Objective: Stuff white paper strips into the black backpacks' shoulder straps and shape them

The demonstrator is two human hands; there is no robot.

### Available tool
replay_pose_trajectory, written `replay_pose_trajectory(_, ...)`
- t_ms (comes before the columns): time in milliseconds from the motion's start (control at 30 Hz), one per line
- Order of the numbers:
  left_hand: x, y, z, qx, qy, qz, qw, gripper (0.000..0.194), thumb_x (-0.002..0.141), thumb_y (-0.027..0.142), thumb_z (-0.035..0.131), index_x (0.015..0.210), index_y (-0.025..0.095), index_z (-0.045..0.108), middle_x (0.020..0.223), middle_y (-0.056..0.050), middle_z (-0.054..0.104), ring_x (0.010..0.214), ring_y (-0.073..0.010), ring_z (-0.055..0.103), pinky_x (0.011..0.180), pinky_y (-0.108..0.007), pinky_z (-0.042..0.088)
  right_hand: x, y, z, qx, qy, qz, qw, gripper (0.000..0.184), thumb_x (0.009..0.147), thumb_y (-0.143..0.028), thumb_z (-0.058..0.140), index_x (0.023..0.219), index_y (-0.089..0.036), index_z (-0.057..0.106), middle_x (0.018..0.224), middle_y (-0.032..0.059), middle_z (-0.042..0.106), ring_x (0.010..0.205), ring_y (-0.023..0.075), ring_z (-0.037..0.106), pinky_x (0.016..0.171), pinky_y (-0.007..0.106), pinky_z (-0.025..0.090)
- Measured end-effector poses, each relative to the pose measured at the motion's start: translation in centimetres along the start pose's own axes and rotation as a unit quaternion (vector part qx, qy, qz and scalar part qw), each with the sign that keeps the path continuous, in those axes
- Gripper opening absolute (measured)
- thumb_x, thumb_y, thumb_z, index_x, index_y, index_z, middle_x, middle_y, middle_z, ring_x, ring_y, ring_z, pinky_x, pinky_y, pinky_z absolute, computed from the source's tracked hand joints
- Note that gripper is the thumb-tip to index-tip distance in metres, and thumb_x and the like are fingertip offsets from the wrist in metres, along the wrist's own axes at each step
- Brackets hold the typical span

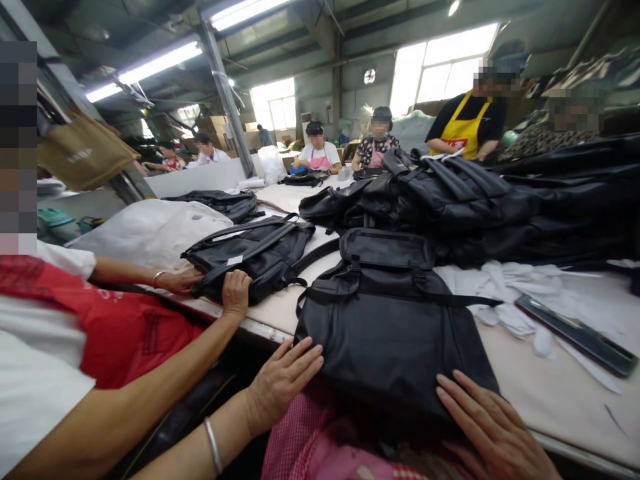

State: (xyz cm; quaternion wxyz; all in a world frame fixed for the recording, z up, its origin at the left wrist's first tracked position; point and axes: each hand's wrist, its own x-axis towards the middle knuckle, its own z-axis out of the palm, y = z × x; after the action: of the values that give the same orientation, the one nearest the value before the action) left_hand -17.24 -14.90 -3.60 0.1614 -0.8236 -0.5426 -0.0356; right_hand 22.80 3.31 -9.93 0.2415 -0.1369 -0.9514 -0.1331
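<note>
Indoors, under strip lights, the pale worktop bears black bags; each grip lies unclenched against the nearest backpack.

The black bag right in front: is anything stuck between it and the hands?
Nothing visible is: the left hand touches the left edge of the bag, the right hand its near right corner.

Worktop pale, edged with a metal strip; black backpack at the near edge, straps spread; second black bag just to its left; dark heap of bags behind; white cloth items bunched at right; dark phone-like slab beside them, lying at a slant.
</note>
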Motion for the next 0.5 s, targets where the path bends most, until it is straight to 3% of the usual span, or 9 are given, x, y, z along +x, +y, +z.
replay_pose_trajectory(100,1.1,1.4,-0.9,-0.023,-0.002,-0.066,0.998,0.054,0.091,0.022,0.049,0.144,0.021,0.041,0.14,-0.009,0.053,0.137,-0.0298,0.038,0.117,-0.053,0.021,0.0,-0.1,0.0,0.0,0.004,0.008,1.0,0.056,0.084,-0.012,0.049,0.139,-0.025,0.05,0.142,0.0024,0.053,0.138,0.0238,0.038,0.106,0.038,0.032)
replay_pose_trajectory(200,3.4,2.8,-1.3,-0.016,0.028,-0.098,0.995,0.058,0.089,0.039,0.058,0.144,0.03,0.041,0.132,-0.01,0.057,0.132,-0.0338,0.042,0.114,-0.06,0.022,0.0,-0.3,0.1,0.0,0.006,0.006,1.0,0.058,0.082,-0.007,0.046,0.138,-0.024,0.051,0.141,0.0021,0.055,0.14,0.0236,0.036,0.106,0.039,0.032)
replay_pose_trajectory(267,4.4,3.3,-1.0,0.008,0.048,-0.051,0.998,0.05,0.093,0.031,0.053,0.142,0.03,0.045,0.138,-0.008,0.054,0.135,-0.0317,0.039,0.113,-0.055,0.027,0.0,-0.4,0.2,-0.003,0.008,0.005,1.0,0.058,0.082,-0.005,0.046,0.137,-0.024,0.052,0.141,0.0021,0.055,0.141,0.0241,0.034,0.107,0.039,0.031)
replay_pose_trajectory(367,4.5,3.4,0.4,0.029,0.046,0.039,0.998,0.045,0.095,0.011,0.038,0.138,0.017,0.049,0.146,-0.009,0.046,0.139,-0.0252,0.036,0.112,-0.042,0.035,0.1,-0.6,-0.2,-0.008,-0.001,0.005,1.0,0.059,0.081,-0.004,0.046,0.137,-0.023,0.052,0.142,0.0023,0.054,0.141,0.0242,0.033,0.108,0.039,0.03)
replay_pose_trajectory(500,3.7,3.4,2.0,0.04,0.041,0.051,0.997,0.047,0.094,0.007,0.035,0.138,0.011,0.048,0.147,-0.011,0.045,0.138,-0.0268,0.037,0.109,-0.042,0.04,2.7,-0.3,-3.8,0.002,-0.017,-0.008,1.0,0.051,0.084,-0.018,0.055,0.135,-0.02,0.054,0.141,0.0055,0.054,0.137,0.0254,0.04,0.11,0.04,0.027)
